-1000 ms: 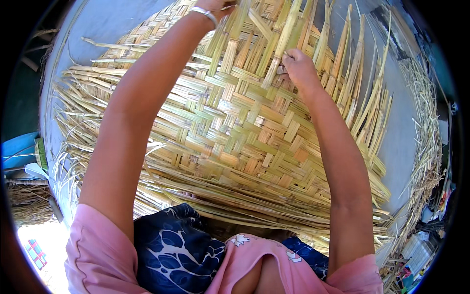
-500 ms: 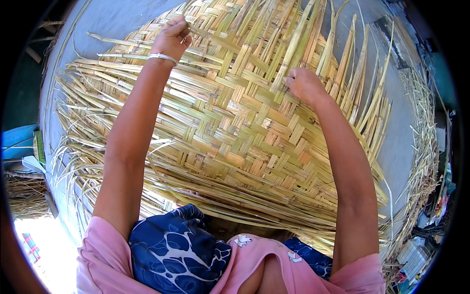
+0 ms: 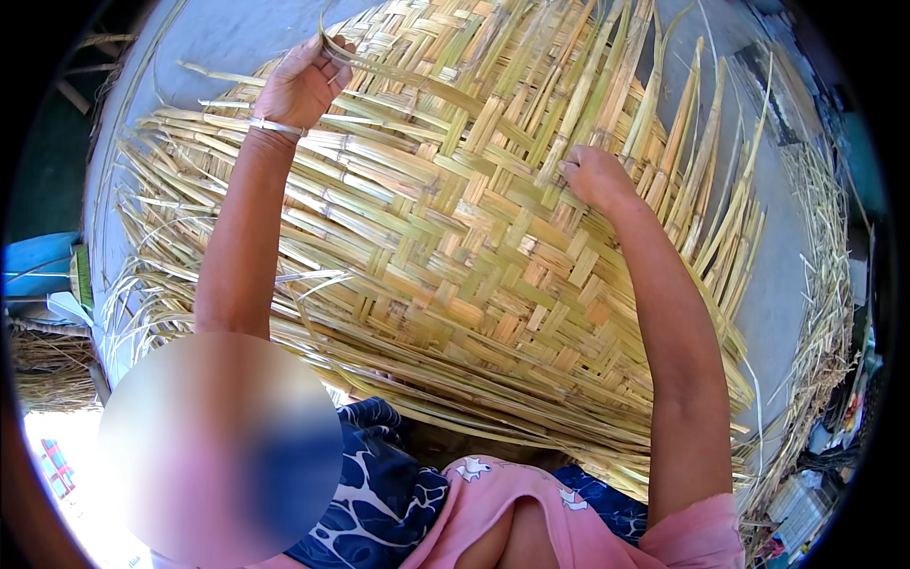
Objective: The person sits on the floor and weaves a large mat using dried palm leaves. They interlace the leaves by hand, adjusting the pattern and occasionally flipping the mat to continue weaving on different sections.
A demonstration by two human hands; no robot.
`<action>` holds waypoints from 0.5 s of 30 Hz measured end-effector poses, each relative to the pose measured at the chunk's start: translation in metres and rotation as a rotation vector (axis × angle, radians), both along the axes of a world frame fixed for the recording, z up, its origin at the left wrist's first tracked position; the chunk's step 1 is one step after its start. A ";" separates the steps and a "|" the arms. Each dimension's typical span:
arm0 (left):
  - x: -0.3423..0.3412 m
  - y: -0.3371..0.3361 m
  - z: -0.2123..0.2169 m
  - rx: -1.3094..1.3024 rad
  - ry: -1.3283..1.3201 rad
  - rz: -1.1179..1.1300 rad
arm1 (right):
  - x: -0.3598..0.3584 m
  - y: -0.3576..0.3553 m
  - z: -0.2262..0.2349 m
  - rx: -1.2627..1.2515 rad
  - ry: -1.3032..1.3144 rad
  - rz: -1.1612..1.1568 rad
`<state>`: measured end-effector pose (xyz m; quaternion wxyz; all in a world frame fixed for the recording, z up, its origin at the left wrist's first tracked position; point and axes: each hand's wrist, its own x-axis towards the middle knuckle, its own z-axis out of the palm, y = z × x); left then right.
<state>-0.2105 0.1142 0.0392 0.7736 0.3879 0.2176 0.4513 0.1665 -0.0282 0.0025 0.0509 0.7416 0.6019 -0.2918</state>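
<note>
Woven mat [image 3: 531,223]: it lies spread on the floor [image 3: 204,52] right in front of you, its middle between your two forearms, a placing that seems meant to let both arms reach the far part of the weave

Left hand [image 3: 303,87]: you hold it out at the upper left with the palm partly showing, a pale band [image 3: 278,126] around the wrist

Left grip: thumb and fingers are clamped together on one long strip [image 3: 408,74], likely pinched out here so that the strip can be guided from the side

Long strip: it slants from your left fingers down to the right and into the weave; its left part looks raised from the pieces beneath, which would set it apart from its neighbours

Right hand [image 3: 599,178]: it rests low over the weave, knuckles up, where lengthwise strips [image 3: 578,119] meet the crossing ones, a spot that suits steadying them

Right grip: your fingers curl inward, but I cannot tell whether they clamp a strip or only press on it

Loose ends: unwoven lengths fan out at the left side [image 3: 180,142] and the right side [image 3: 706,213], probably left long as spare material

Straw [image 3: 823,270]: it lies heaped at the far right, apart from the mat
</note>
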 end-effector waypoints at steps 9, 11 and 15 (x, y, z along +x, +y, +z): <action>0.005 -0.004 0.022 -0.067 -0.221 0.095 | 0.002 -0.001 -0.002 -0.005 0.059 -0.024; 0.004 0.000 0.025 -0.101 -0.237 0.253 | 0.004 -0.001 -0.004 -0.001 0.060 -0.016; -0.011 0.027 0.008 -0.215 -0.115 0.474 | 0.012 -0.003 -0.010 0.018 0.058 -0.030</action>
